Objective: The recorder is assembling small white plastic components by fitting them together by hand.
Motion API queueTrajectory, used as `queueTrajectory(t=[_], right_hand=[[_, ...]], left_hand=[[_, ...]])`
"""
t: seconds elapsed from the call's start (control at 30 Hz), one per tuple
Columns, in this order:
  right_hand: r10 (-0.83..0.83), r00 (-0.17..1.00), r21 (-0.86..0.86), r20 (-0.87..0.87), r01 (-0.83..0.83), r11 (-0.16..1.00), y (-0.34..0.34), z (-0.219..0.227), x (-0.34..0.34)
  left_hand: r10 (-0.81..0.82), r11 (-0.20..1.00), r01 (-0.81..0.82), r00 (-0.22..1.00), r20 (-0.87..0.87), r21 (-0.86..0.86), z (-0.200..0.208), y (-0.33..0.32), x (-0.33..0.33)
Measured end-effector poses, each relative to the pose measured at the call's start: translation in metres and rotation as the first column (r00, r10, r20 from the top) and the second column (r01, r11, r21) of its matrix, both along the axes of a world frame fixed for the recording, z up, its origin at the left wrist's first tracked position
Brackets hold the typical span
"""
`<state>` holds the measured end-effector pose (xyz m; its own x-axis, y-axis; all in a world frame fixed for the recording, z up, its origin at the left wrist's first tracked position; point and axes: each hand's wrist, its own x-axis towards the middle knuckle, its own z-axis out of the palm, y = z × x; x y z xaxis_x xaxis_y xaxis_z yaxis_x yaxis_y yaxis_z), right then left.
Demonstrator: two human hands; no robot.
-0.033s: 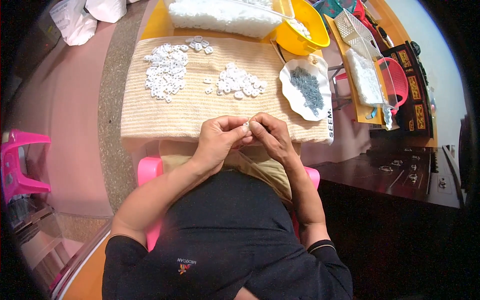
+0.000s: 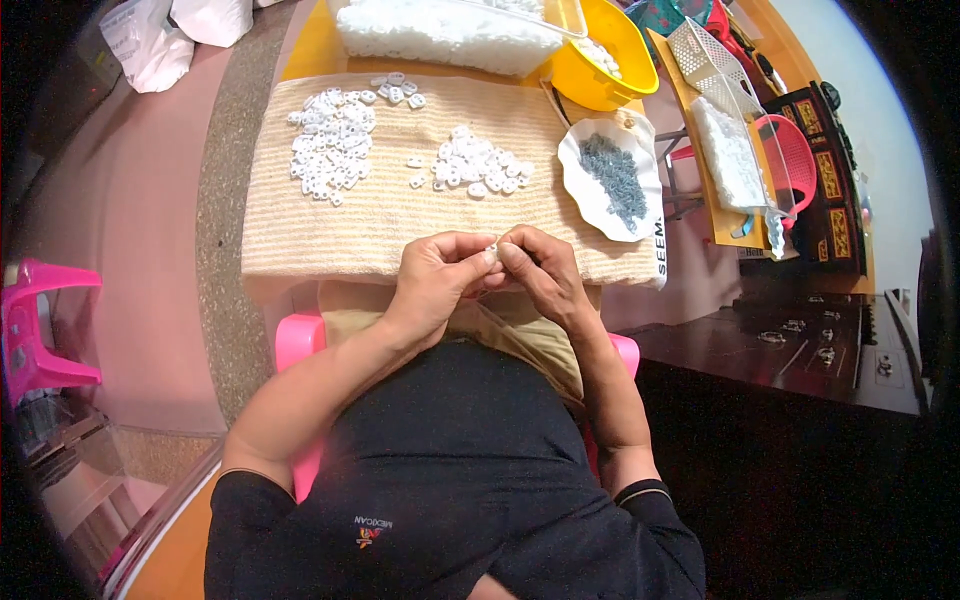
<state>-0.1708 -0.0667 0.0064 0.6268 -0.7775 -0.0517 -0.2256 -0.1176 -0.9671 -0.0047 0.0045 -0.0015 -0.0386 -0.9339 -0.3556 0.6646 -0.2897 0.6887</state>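
My left hand (image 2: 435,280) and my right hand (image 2: 548,268) meet at the near edge of the towel-covered table. Their fingertips pinch one small white plastic piece (image 2: 494,249) between them; most of it is hidden by the fingers. Beyond them lies a pile of small white plastic pieces with holes (image 2: 480,163). Farther left is a larger heap of similar white pieces (image 2: 330,145), with a few loose ones (image 2: 398,90) by its far end. To the right, a white scalloped dish (image 2: 583,203) holds many small grey-blue translucent pieces (image 2: 612,178).
A striped beige towel (image 2: 330,235) covers the table. At its far side stand a clear bin of white pieces (image 2: 450,45) and a yellow basin (image 2: 600,90). A side table at right bears another clear container (image 2: 730,150). A pink stool (image 2: 45,330) stands at left.
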Motion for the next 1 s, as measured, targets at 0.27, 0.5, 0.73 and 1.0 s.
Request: queueTrajectory(t=[0.27,0.5,0.73,1.0], right_hand=[[-0.027,0.996,0.105,0.086,0.018,0.994,-0.002,0.003,-0.002],[-0.051,0.99,0.226,0.132,0.02,0.974,-0.002,0.003,-0.005],[-0.026,0.989,0.235,0.144,-0.008,0.972,-0.001,0.007,-0.003],[-0.075,0.981,0.306,0.177,0.018,0.952,0.002,0.012,0.0]], left_hand=[[0.009,1.0,-0.009,0.999,-0.042,-0.005,0.003,-0.002,0.002],[0.0,1.0,-0.001,0.998,-0.062,-0.003,0.005,-0.002,0.004],[-0.004,1.0,0.002,0.998,-0.06,-0.021,0.003,-0.002,0.004],[-0.018,1.0,0.018,0.997,-0.072,-0.006,0.003,-0.003,0.004]])
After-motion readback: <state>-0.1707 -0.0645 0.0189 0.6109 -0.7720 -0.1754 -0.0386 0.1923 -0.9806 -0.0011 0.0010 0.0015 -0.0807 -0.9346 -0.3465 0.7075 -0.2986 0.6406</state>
